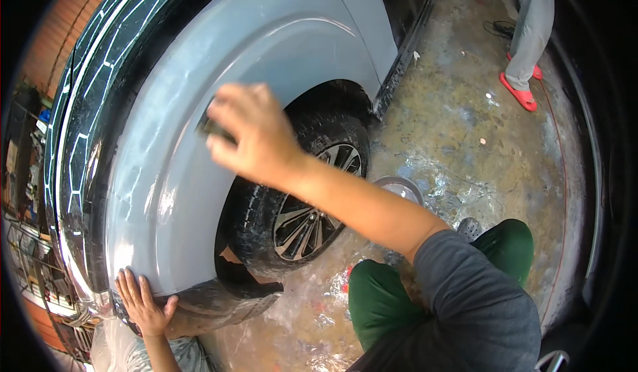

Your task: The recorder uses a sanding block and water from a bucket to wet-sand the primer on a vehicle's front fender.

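At 10 o'clock from the centre, the right hand (249, 132) is blurred, and its grip is closed around a dark pad (217, 131) at the grey panel (159, 159); the long axis of the pad I cannot tell. The panel lies with its length from 7 toward 1 o'clock, curving around the wheel (312, 229). At 8 o'clock, the left hand (143, 305) is opened flat on the panel's lower end, fingers toward 11, holding nothing.

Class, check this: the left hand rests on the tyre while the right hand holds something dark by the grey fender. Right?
No: the head view shows the left hand low on the grey fender, not the tyre. The rest stands.
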### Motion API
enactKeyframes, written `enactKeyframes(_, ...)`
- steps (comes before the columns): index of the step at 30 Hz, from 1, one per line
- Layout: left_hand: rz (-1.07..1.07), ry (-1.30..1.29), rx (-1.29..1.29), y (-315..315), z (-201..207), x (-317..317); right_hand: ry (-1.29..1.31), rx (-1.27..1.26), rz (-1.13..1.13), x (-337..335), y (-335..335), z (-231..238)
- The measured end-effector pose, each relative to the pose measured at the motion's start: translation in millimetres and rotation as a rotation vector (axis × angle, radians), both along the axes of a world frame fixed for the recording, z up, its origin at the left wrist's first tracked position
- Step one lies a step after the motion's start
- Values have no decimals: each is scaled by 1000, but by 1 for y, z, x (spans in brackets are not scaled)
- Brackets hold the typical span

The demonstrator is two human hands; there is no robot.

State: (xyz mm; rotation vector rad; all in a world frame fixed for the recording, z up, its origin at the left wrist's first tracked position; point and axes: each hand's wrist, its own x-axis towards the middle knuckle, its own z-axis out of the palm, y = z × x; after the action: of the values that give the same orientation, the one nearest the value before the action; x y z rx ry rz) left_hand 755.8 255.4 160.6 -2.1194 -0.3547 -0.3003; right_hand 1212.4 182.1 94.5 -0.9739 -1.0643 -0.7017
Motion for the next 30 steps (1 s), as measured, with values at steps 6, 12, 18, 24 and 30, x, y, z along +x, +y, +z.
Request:
enactKeyframes(6,2,2,-6,-1,-1,2,102,18,-30,76,5,-5)
enactKeyframes(12,-2,-5,-17,-3,3,0,601,-39,-19,163,17,-13)
enactKeyframes(18,1,-41,-44,0,-1,5,21,-29,-61,-35,-1,-1)
enactKeyframes(24,-12,-45,-52,-5,4,6,-289,-162,109,-173,-10,-22)
enactKeyframes(30,-6,-76,-74,-9,1,12,170,-74,17,13,-2,13)
